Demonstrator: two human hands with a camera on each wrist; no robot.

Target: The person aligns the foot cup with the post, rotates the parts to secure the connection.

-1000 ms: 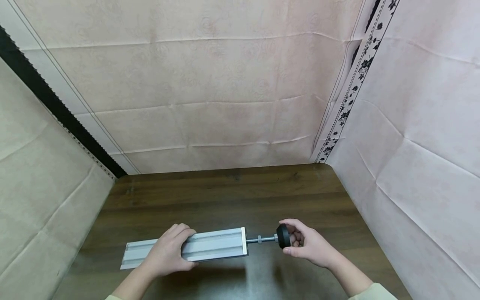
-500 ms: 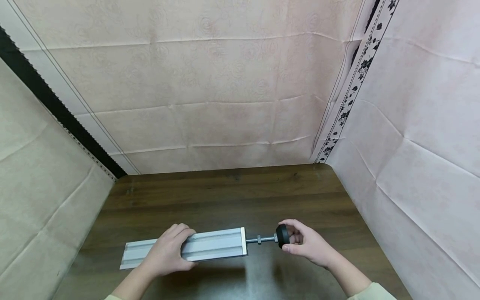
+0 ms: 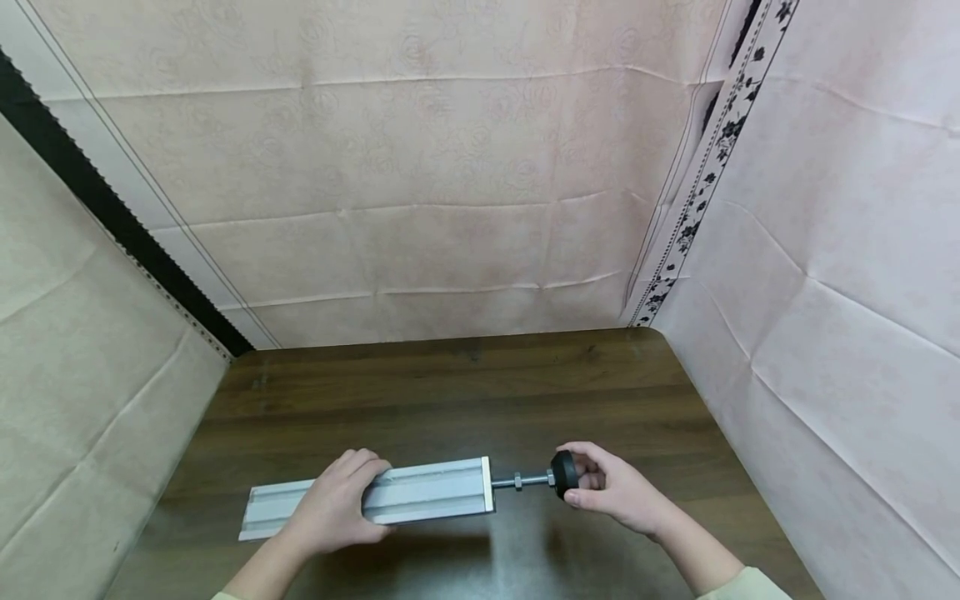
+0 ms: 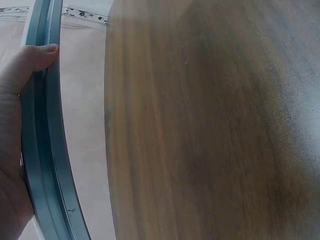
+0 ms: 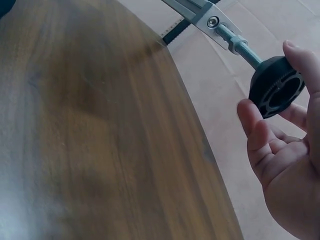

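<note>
My left hand point(image 3: 341, 504) grips a silvery aluminium profile point(image 3: 431, 490) across its width, with the thumb on the near edge. In the left wrist view the thumb presses on the grooved side of the profile point(image 4: 47, 130). A threaded bolt with a nut point(image 3: 519, 481) sticks out of the profile's right end cap. On the bolt's outer end sits a round black levelling foot point(image 3: 565, 473). My right hand point(image 3: 615, 493) pinches that foot by its rim between thumb and fingers. In the right wrist view the foot's ribbed hollow underside point(image 5: 280, 92) faces the palm.
Below the held profile lies a brown wood-grain tabletop point(image 3: 450, 392), with the profile's shadow on it. Pale patterned cloth point(image 3: 450, 183) hangs behind the table, and more cloth point(image 3: 847, 292) stands along the right side.
The right fingers have shifted slightly around the black foot's rim, and the foot has moved a touch left. The left hand and profile stay almost where they were.
</note>
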